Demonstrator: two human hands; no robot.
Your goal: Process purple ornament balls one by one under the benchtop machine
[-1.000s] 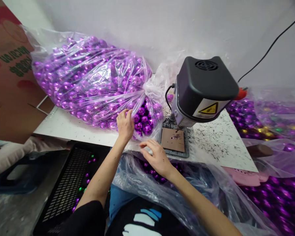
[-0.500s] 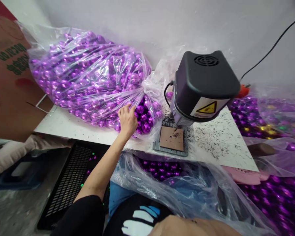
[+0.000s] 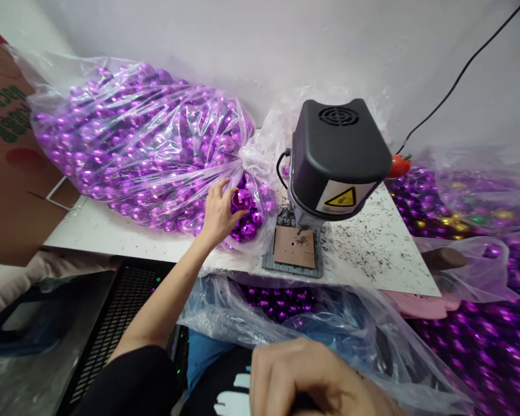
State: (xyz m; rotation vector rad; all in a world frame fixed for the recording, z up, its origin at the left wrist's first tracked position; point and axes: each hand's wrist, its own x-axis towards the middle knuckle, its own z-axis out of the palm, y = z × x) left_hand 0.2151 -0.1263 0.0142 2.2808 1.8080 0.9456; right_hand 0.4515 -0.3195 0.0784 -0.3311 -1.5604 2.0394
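Note:
My left hand (image 3: 219, 212) is at the mouth of a clear plastic bag full of shiny purple balls. Its thumb and fingers are closed about a faceted purple ball (image 3: 243, 200), with more balls just below it. The plastic bag (image 3: 156, 138) lies on its side on the white table, gathered near its right end. Low in the view, close to my body, my right hand (image 3: 305, 372) is curled, its fingertips turned out of sight; whether anything is in it is hidden.
A black machine (image 3: 340, 156) with a warning label stands over a brown square plate (image 3: 294, 247). Dark shavings litter the white table (image 3: 372, 254). An open plastic bag of purple balls (image 3: 281, 300) hangs below the table edge. A cardboard box (image 3: 17, 173) stands left; more balls lie right.
My left hand has drawn its thumb and fingers around a purple ball at the bag's mouth. My right hand has risen further into view. The whole view has shifted slightly.

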